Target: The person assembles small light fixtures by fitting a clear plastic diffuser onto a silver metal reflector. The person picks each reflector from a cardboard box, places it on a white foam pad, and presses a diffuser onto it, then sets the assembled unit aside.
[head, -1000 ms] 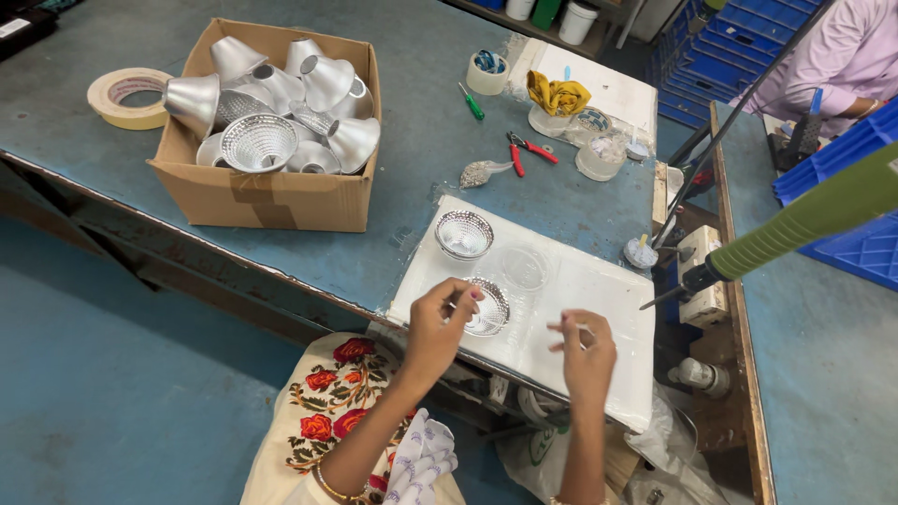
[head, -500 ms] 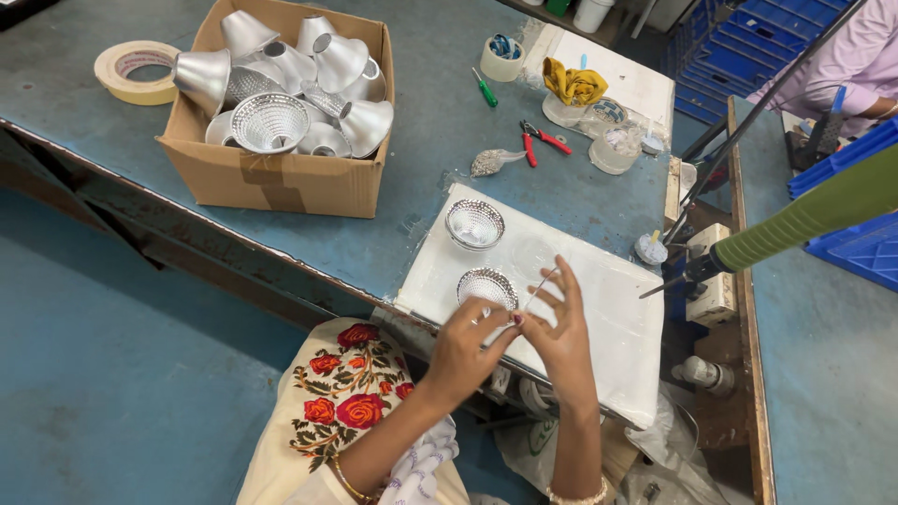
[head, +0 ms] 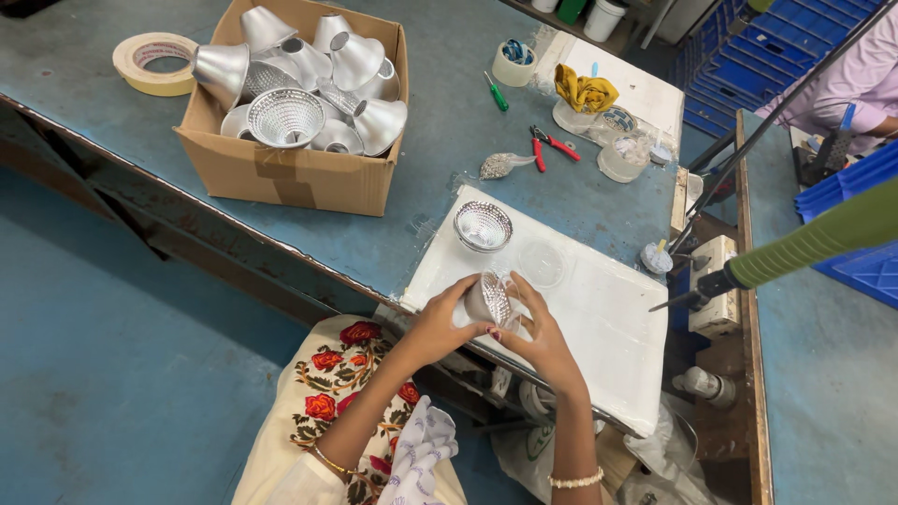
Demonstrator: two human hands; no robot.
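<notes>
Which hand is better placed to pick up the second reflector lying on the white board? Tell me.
Probably right. Both hands, left hand and right hand, grip one reflector cup; the second reflector lies just beyond, and the clear disc sits on the right hand's side.

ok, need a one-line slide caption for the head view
Both hands, left hand and right hand, hold a silver reflector cup over a white board, beside a cardboard box of reflectors.
</notes>
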